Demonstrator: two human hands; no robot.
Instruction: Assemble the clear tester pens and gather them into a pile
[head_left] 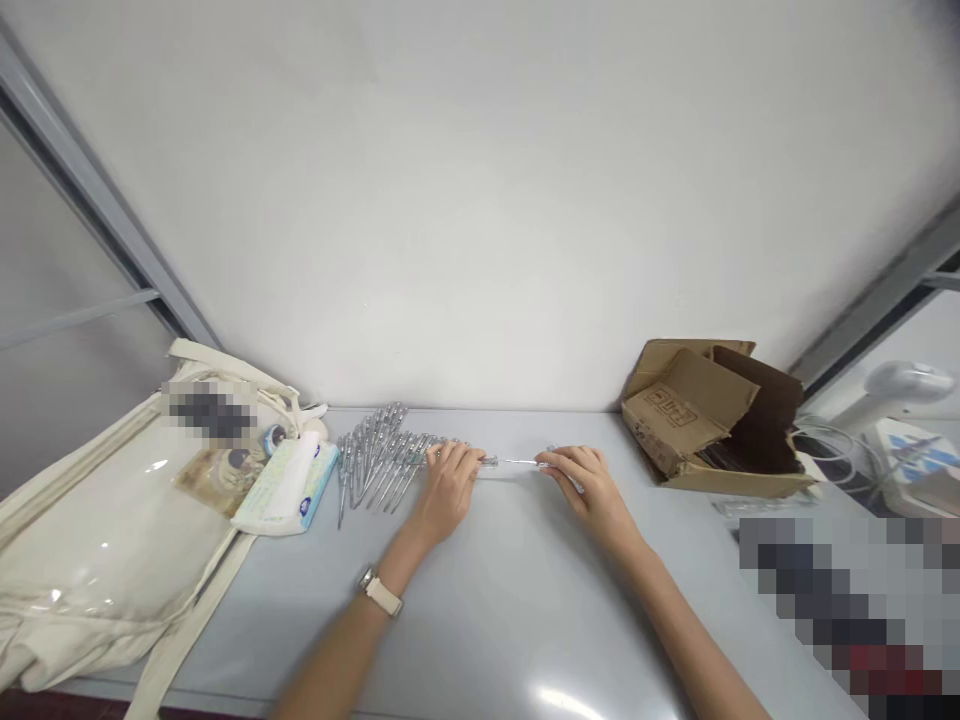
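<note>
The pile of clear-handled tester screwdrivers (382, 462) lay fanned out on the pale grey tabletop (510, 630), close to the white wall (480, 200). Just to the right of this pile, you held one single tester screwdriver (519, 461) level between your two hands, and its thin metal shaft was showing in the gap between them. Your left hand (448, 490) was almost closed, with the fingers curled around one end of that tool, and it was at the right edge of the pile. Your right hand (587, 490) was only partly closed, and its fingertips (550, 460) were pinching the other end; which part they gripped, it was not possible to tell, because the fingers hid it. A wristwatch with a pale strap (381, 592) was on your left wrist. Just left of the pile lay a white tube (285, 490) on a pale packet (319, 480), and farther left lay a cream canvas bag with a clear plastic panel (97, 540). Well to the right of the pile stood an open cardboard box (709, 420) with its flaps bent.
</note>
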